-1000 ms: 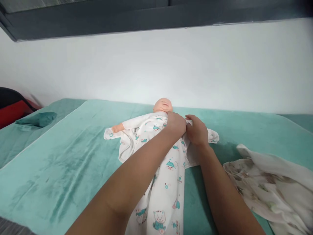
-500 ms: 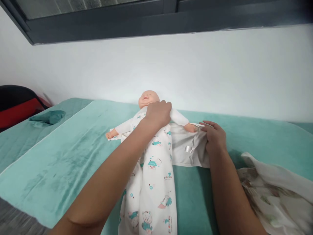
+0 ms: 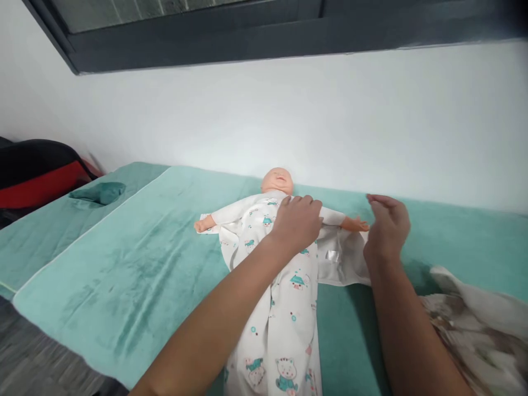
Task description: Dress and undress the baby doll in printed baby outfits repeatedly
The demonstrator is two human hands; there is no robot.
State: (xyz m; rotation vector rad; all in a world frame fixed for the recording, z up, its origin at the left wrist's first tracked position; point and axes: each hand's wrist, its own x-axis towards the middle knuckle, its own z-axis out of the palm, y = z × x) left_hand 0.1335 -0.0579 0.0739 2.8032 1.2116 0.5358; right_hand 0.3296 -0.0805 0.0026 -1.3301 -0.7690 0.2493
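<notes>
A baby doll (image 3: 277,180) lies face up on a teal blanket (image 3: 136,258), arms spread, dressed in white. A white sleep sack (image 3: 284,319) printed with teal animals covers its body and runs down toward me. My left hand (image 3: 297,221) rests palm down on the doll's chest, fingers curled over the cloth. The sack's right flap (image 3: 342,261) lies open beside the doll, white lining up. My right hand (image 3: 386,226) hovers just above that flap near the doll's hand, fingers loosely apart and holding nothing.
A crumpled printed cloth (image 3: 474,324) lies at the right. A small folded teal cloth (image 3: 99,192) and a black and red bag (image 3: 37,176) sit at the far left. A white wall and dark window frame (image 3: 264,38) stand behind the bed.
My right hand has let go of the flap and lifted off it. My left hand slid from the doll's neck down to its chest. The view shifted left.
</notes>
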